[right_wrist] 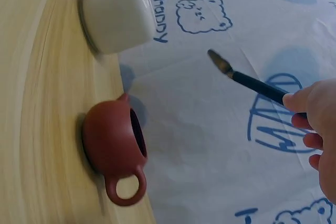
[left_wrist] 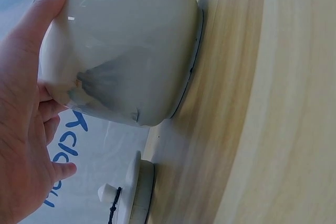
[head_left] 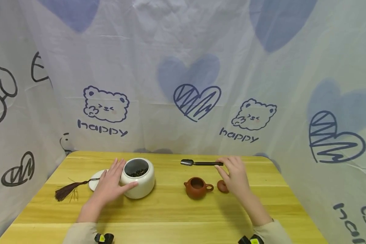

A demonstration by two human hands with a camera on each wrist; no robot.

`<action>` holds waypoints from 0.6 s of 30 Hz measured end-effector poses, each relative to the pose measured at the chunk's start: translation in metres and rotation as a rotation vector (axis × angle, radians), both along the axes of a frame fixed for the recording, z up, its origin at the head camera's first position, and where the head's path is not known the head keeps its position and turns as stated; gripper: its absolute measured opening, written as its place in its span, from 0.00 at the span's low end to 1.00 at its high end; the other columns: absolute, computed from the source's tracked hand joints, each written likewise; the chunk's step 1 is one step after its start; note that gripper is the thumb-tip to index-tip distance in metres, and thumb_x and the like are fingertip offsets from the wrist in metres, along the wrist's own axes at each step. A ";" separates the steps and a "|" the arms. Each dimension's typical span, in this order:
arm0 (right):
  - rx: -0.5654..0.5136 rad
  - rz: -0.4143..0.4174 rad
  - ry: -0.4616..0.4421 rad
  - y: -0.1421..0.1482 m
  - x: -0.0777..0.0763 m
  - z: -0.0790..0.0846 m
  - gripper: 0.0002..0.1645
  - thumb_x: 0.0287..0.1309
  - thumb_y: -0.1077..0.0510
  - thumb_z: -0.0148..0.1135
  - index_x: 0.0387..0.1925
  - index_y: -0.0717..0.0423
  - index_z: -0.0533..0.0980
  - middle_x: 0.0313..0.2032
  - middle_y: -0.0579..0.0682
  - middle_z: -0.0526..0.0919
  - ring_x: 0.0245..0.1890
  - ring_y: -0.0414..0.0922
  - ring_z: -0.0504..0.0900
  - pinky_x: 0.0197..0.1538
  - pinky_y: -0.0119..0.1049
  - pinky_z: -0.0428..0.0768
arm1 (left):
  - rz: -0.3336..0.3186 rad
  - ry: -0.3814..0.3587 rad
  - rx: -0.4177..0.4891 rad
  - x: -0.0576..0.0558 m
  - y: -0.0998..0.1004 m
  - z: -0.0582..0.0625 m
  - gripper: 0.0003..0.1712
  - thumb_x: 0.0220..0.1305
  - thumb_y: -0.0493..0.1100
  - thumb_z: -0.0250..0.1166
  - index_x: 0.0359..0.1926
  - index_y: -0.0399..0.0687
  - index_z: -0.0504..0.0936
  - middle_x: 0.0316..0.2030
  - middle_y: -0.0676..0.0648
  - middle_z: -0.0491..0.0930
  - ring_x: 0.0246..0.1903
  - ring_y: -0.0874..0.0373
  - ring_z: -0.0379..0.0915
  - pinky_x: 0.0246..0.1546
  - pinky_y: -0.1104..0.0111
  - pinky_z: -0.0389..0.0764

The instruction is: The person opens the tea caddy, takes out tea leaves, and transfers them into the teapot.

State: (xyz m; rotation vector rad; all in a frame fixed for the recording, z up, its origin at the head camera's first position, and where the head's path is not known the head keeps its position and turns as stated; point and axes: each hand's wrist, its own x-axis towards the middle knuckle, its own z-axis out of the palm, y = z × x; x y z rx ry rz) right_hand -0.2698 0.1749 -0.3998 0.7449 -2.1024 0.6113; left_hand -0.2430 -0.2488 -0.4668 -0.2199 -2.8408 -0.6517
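Pale sleeves [head_left: 80, 233] toward near edge of tabletop [head_left: 177, 217], left hand [head_left: 110, 181] grips white jar [head_left: 141, 187] standing nearer left edge, right hand [head_left: 235, 174] pinches black scoop [head_left: 205, 163] aloft, red-brown teapot [head_left: 196, 192] standing nearer right edge.

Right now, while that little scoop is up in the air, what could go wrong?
The scoop is held near its handle's end by the right grip, so it might slip or tip.

The lidless teapot could get bumped if the scoop swings low.

The left grip touches the white jar; a hard push might tip it and spill the dark bits inside.
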 end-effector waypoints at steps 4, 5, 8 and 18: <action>0.026 0.011 -0.004 -0.017 -0.006 0.000 0.11 0.51 0.61 0.72 0.38 0.55 0.82 0.36 0.51 0.87 0.39 0.50 0.78 0.44 0.45 0.76 | -0.001 0.001 0.004 0.000 0.000 0.000 0.62 0.56 0.74 0.60 0.76 0.41 0.48 0.76 0.37 0.47 0.76 0.40 0.37 0.70 0.34 0.42; 0.029 0.013 -0.010 -0.021 -0.007 0.000 0.11 0.51 0.61 0.72 0.38 0.55 0.82 0.36 0.51 0.87 0.39 0.50 0.78 0.44 0.45 0.76 | -0.001 0.001 0.007 0.000 0.000 0.000 0.62 0.56 0.74 0.60 0.76 0.41 0.48 0.76 0.37 0.47 0.76 0.40 0.37 0.70 0.34 0.42; 0.040 0.024 -0.019 -0.033 -0.010 0.000 0.10 0.53 0.60 0.71 0.39 0.55 0.82 0.38 0.50 0.87 0.39 0.48 0.77 0.44 0.43 0.76 | -0.002 -0.001 0.011 0.001 0.000 -0.001 0.62 0.55 0.74 0.60 0.76 0.42 0.48 0.76 0.37 0.47 0.76 0.40 0.37 0.71 0.34 0.42; 0.039 0.119 0.043 -0.070 -0.018 0.001 0.12 0.51 0.60 0.72 0.39 0.58 0.83 0.36 0.51 0.87 0.38 0.48 0.77 0.42 0.42 0.77 | 0.002 0.001 0.018 -0.001 -0.001 -0.003 0.63 0.55 0.75 0.60 0.77 0.42 0.47 0.77 0.38 0.46 0.77 0.40 0.37 0.71 0.35 0.41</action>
